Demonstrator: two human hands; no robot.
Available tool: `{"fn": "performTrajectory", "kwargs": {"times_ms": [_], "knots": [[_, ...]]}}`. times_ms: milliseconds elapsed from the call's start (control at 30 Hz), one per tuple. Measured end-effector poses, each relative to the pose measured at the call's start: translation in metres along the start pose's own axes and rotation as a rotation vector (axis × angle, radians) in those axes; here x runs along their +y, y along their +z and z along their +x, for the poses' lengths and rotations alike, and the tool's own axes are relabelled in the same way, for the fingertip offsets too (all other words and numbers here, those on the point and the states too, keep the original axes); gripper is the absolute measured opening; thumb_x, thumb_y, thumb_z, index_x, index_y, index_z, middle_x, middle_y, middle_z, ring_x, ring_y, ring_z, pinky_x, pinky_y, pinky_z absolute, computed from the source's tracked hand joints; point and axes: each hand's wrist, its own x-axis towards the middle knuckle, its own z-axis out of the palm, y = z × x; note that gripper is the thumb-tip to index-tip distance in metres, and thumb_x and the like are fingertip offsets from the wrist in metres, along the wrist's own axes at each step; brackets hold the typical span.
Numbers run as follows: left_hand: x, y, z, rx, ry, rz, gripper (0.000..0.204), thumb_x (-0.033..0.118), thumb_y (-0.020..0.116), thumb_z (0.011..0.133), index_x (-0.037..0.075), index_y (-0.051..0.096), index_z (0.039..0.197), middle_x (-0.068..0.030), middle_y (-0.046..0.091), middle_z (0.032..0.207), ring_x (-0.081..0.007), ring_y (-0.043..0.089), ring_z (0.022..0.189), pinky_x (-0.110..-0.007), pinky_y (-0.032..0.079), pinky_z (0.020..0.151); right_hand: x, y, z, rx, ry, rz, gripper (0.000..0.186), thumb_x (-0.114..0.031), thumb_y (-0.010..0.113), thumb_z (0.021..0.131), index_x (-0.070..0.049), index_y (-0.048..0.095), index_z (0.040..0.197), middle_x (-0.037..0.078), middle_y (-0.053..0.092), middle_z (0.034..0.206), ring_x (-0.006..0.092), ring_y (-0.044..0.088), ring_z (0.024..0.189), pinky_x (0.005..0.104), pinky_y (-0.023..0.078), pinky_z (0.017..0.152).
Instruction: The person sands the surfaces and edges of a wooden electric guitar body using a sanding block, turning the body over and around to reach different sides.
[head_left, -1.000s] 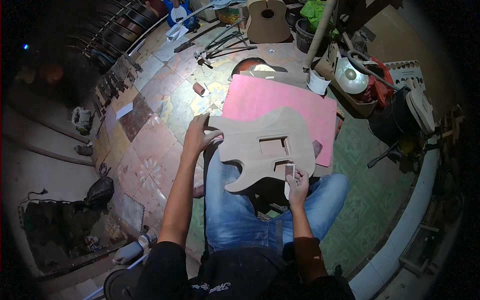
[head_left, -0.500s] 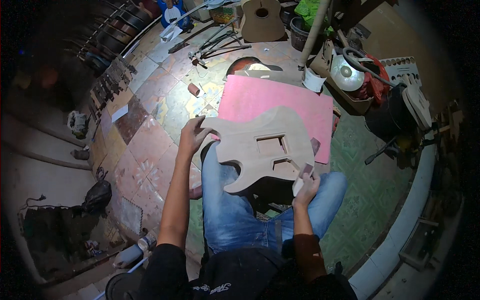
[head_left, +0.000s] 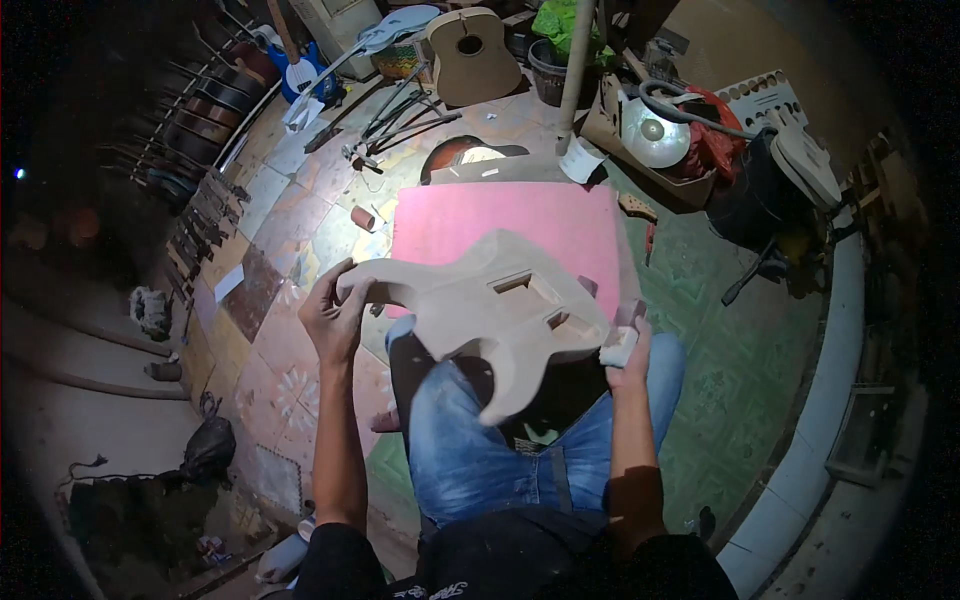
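Note:
An unfinished pale wooden electric guitar body (head_left: 455, 318) is held tilted above my thighs, with two cut-out cavities on its upper face. My left hand (head_left: 335, 315) grips the end of its left horn, thumb and fingers closed around the wood. At the body's right end, my right hand (head_left: 632, 358) is closed on a pale sanding block (head_left: 618, 347), with a strip of brownish sandpaper beside it. The block is close to the body's edge; whether they touch I cannot tell.
Beyond the body lies a pink board (head_left: 430, 220), with a dark piece of sandpaper (head_left: 588, 286) at its right. A sandpaper roll (head_left: 364, 217) rests on the tiles. An acoustic guitar body (head_left: 470, 70) stands behind; a cardboard box (head_left: 680, 185) and black bucket (head_left: 740, 215) are at right.
The guitar body has turned and tilted, its near horn now swinging lower toward me. My left hand has moved left with it, and my right hand has shifted slightly right. The whole view has shifted too.

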Motion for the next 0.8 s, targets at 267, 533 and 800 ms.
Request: {"fn": "performTrajectory", "kwargs": {"times_ms": [267, 533, 800], "knots": [[0.051, 0.061, -0.012, -0.005, 0.190, -0.453, 0.018, 0.020, 0.056, 0.092, 0.002, 0.054, 0.094, -0.0132, 0.064, 0.090, -0.0228, 0.060, 0.087, -0.038, 0.045, 0.094, -0.034, 0.039, 0.034, -0.040, 0.065, 0.114, 0.031, -0.041, 0.058, 0.093, -0.012, 0.063, 0.103, 0.002, 0.062, 0.078, 0.0171, 0.063, 0.069, 0.0343, 0.054, 0.062], [0.094, 0.090, -0.053, 0.127, 0.047, -0.407, 0.015, 0.017, 0.051, 0.099, 0.002, 0.049, 0.097, -0.0114, 0.059, 0.092, -0.0196, 0.055, 0.090, -0.041, 0.044, 0.097, -0.087, 0.081, -0.097, 0.297, -0.575, -0.007, 0.038, -0.029, 0.062, 0.093, -0.007, 0.054, 0.122, 0.010, 0.059, 0.118, 0.0271, 0.060, 0.107, 0.0447, 0.052, 0.089], [0.141, 0.126, -0.124, 0.136, 0.130, -0.310, 0.025, 0.027, 0.046, 0.105, 0.002, 0.046, 0.102, -0.0094, 0.048, 0.098, -0.0189, 0.048, 0.095, -0.038, 0.041, 0.094, -0.079, 0.162, -0.211, -0.568, -0.705, -0.968, 0.043, -0.019, 0.073, 0.088, 0.003, 0.061, 0.123, 0.021, 0.068, 0.111, 0.0311, 0.069, 0.102, 0.0411, 0.052, 0.092]]}}
